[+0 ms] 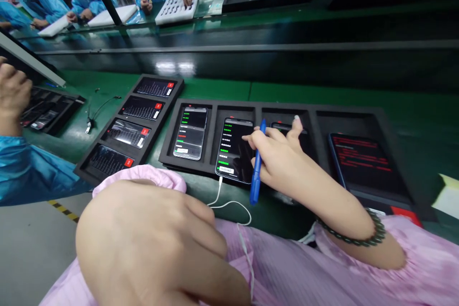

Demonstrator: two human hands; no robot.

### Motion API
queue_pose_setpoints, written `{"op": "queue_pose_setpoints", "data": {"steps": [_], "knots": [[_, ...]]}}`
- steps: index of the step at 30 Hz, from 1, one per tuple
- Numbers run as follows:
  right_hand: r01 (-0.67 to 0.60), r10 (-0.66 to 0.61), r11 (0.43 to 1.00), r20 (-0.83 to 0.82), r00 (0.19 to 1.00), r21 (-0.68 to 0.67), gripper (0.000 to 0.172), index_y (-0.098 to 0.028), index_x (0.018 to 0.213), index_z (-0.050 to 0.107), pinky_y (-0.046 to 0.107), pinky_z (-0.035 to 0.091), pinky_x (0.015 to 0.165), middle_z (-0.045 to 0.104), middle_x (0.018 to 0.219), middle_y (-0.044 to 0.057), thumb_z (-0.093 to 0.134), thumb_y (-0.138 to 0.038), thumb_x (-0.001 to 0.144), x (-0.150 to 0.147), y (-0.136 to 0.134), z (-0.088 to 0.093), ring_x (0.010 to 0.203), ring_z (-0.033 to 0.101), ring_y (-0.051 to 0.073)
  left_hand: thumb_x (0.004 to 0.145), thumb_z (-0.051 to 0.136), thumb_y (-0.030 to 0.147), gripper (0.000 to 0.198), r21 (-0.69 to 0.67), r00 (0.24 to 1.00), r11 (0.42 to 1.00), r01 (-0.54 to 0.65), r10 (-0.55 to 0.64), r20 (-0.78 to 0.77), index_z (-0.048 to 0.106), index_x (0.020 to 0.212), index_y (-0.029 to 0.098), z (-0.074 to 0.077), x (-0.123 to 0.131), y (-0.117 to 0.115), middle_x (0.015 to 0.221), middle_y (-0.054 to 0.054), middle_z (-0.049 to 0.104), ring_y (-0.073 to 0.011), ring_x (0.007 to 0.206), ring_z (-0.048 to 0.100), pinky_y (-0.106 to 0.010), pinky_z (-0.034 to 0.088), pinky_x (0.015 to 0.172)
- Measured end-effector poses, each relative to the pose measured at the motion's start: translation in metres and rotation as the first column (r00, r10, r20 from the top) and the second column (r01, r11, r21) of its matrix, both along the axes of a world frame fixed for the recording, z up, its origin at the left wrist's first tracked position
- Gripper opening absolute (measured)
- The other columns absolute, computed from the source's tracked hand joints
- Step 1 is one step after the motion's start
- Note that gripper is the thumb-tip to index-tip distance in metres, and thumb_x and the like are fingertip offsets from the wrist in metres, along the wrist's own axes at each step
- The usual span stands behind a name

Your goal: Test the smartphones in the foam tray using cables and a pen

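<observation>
My right hand [279, 153] holds a blue pen [256, 167] between its fingers, over the dark foam tray [213, 107]. One finger points at the lit screen of a phone [233, 148] with a white cable [220, 184] plugged into its lower end. To its left lies a phone [190, 134] with green, white and red text. Another phone [299, 129] is partly hidden under my hand, and a phone with red text [362, 155] rests at the right. My left hand [154, 244] is large in the foreground, fingers curled; what they hold, if anything, is hidden.
A second foam tray [179, 87] with several phones stands at the left. Beyond it are a short black cable [89, 124], another dark tray [59, 126] and a person's blue sleeve [36, 172]. Across the bench, people in blue handle white trays [175, 14].
</observation>
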State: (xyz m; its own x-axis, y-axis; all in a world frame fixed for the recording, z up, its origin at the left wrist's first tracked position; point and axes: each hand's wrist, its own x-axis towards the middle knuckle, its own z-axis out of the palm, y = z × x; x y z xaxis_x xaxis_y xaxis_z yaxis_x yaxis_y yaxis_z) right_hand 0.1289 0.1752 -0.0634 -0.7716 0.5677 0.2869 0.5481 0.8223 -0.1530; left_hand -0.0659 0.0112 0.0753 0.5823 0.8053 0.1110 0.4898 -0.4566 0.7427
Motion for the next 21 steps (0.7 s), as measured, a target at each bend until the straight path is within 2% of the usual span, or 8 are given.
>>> {"op": "queue_pose_setpoints", "data": {"steps": [4,7,10,15,21], "knots": [[0.0,0.0,1.0,0.013,1.0,-0.005,0.02,-0.021,0.09,0.046,0.074,0.021,0.109,0.068,0.091,0.01,0.04,-0.007,0.077,0.0,0.001,-0.002,0.096,0.058,0.028,0.104,0.042,0.037,0.036,-0.053,0.996,0.995,0.084,-0.086,-0.038,0.07,0.087,0.022,-0.001,-0.005,0.004,0.07,0.001,0.071,-0.012,0.068,0.066,-0.019,0.053,0.073],[-0.005,0.005,1.0,0.026,1.0,-0.004,0.021,-0.019,0.093,0.048,0.074,0.021,0.109,0.069,0.093,0.011,0.039,-0.007,0.078,0.0,0.0,-0.003,0.097,0.058,0.029,0.106,0.04,0.036,0.039,-0.026,0.991,0.992,0.123,-0.124,-0.048,0.07,0.087,0.021,0.001,-0.005,0.01,0.069,0.002,0.07,-0.0119,0.066,0.064,-0.02,0.052,0.07],[-0.003,0.003,1.0,0.03,1.0,0.002,0.023,-0.018,0.095,0.05,0.074,0.023,0.108,0.069,0.093,0.012,0.039,-0.007,0.079,0.0,0.0,-0.004,0.097,0.058,0.029,0.106,0.038,0.036,0.04,-0.018,0.99,0.992,0.121,-0.122,-0.064,0.069,0.086,0.021,0.002,-0.004,0.012,0.068,0.002,0.069,-0.0116,0.065,0.063,-0.021,0.052,0.069],[-0.006,0.006,1.0,0.034,0.999,0.0,0.024,-0.019,0.096,0.051,0.073,0.022,0.109,0.068,0.089,0.01,0.039,-0.008,0.078,0.0,0.001,-0.004,0.097,0.057,0.029,0.099,0.055,0.036,0.023,-0.066,0.986,0.992,0.107,-0.114,-0.121,0.07,0.088,0.023,0.003,-0.005,0.01,0.07,0.002,0.071,-0.0131,0.066,0.064,-0.023,0.054,0.07],[-0.015,0.015,1.0,0.021,1.0,0.002,0.025,-0.019,0.095,0.052,0.074,0.022,0.109,0.067,0.085,0.008,0.039,-0.008,0.076,0.0,0.0,-0.004,0.097,0.058,0.028,0.102,0.048,0.035,0.029,-0.001,0.989,0.993,0.114,-0.114,-0.095,0.067,0.086,0.021,0.002,-0.004,0.013,0.068,0.003,0.069,-0.0117,0.063,0.061,-0.022,0.053,0.068]]}}
